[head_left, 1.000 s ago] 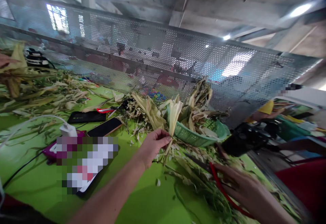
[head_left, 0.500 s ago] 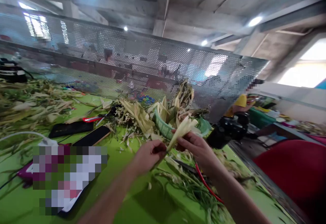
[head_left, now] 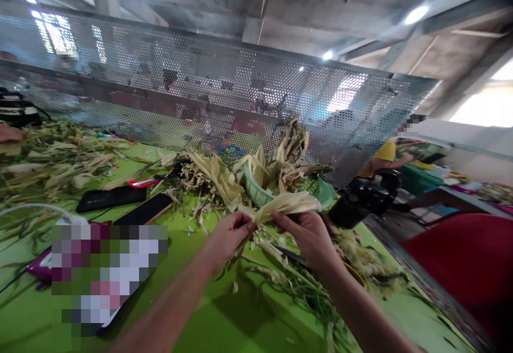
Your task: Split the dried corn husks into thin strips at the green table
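A pale corn husk (head_left: 290, 204) stretches between my two hands, in front of a green plastic basket (head_left: 256, 190). My left hand (head_left: 228, 238) pinches its narrow end between thumb and fingers. Further along, my right hand (head_left: 306, 232) grips the broader part, with the fingers partly hidden behind it. Larger dry husks (head_left: 290, 152) stand up out of the basket, and more husks (head_left: 218, 174) lie against its left side. Below my right hand, a dark blade-like tool is partly covered by my arm and by green strands (head_left: 304, 294).
Two dark phones (head_left: 144, 208) and a red-handled cutter (head_left: 146, 182) lie left on the green table (head_left: 188, 305). A purple power strip (head_left: 40, 267) has a white plug and cable. Behind stands a perforated metal screen (head_left: 224, 83). A red chair (head_left: 460, 262) and a person in yellow (head_left: 382, 155) are at right.
The husk has swung from a steep upward slant to nearly level, its broad end now pointing right. My right hand has turned with it, and my left hand has shifted slightly left.
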`<state>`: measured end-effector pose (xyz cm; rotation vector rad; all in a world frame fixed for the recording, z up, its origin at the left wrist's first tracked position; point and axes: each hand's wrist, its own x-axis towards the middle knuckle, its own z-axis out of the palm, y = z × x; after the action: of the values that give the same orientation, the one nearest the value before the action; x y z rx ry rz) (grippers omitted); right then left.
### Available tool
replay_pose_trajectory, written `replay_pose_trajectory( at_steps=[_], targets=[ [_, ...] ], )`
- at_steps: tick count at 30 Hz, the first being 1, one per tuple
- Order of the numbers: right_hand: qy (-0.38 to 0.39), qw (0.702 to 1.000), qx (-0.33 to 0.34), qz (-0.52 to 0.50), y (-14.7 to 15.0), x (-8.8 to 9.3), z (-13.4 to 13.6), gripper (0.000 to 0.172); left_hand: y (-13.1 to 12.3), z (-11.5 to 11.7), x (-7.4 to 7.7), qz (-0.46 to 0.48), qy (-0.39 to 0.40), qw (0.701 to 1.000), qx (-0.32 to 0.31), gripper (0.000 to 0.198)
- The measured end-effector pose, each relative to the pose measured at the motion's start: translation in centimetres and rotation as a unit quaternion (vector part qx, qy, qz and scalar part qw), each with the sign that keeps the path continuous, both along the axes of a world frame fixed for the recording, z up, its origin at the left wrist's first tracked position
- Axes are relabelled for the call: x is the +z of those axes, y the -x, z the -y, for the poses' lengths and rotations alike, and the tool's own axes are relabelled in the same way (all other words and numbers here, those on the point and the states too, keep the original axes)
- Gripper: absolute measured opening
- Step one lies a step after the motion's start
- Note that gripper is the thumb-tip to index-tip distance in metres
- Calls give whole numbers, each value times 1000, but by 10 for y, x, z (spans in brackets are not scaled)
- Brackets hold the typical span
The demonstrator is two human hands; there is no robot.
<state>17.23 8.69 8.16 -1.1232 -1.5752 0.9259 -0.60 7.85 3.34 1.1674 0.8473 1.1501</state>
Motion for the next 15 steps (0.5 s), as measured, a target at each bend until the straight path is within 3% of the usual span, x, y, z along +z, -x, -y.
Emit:
replay_pose_trajectory(
  at_steps=[10, 15],
  targets=[
    [-12, 1000, -15, 12, -5, -1, 7, 25, 4, 0, 5, 216, 112, 969, 33, 37],
    [-12, 1000, -19, -5, -8, 4, 8, 27, 7, -2, 3, 197, 87, 976, 30, 35]
  ],
)
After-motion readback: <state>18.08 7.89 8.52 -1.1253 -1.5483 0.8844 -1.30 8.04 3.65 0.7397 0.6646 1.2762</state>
